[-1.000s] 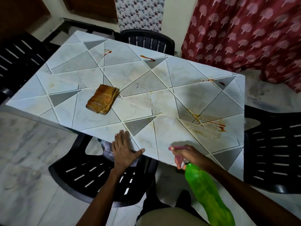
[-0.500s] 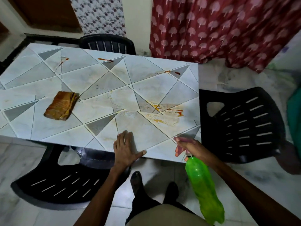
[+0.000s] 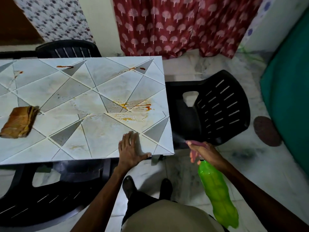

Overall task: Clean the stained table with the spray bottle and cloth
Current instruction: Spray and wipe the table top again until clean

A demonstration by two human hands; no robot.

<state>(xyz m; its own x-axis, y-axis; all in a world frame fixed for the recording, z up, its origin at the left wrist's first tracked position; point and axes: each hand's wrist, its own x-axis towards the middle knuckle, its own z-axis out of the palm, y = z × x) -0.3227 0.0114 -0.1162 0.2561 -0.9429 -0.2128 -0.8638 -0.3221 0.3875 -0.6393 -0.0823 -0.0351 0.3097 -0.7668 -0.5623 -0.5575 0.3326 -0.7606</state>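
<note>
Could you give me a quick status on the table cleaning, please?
Left hand flat on table edge. Right hand grips spray bottle, nozzle toward table. Cloth lies untouched at left; orange stain not yet cleared. Nothing blocks the spray.

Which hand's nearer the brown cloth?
Left. The left hand lies flat on the table, right of the cloth; the right hand grips the spray bottle off the table's corner.

Black slatted chair [image 3: 217,106] at right, handle cut-out in backrest. Second black chair [image 3: 41,198] lower left, same slats. Third chair [image 3: 66,48] at back, only backrest top seen. Dark red curtain [image 3: 175,25] with pale tree print hangs at rear, hem on marble floor [image 3: 250,164]. Floral fabric [image 3: 58,19] upper left. Teal mass [image 3: 287,97] at right edge, maybe mattress. Round brown disc [image 3: 266,131] on floor just beside it.
</note>
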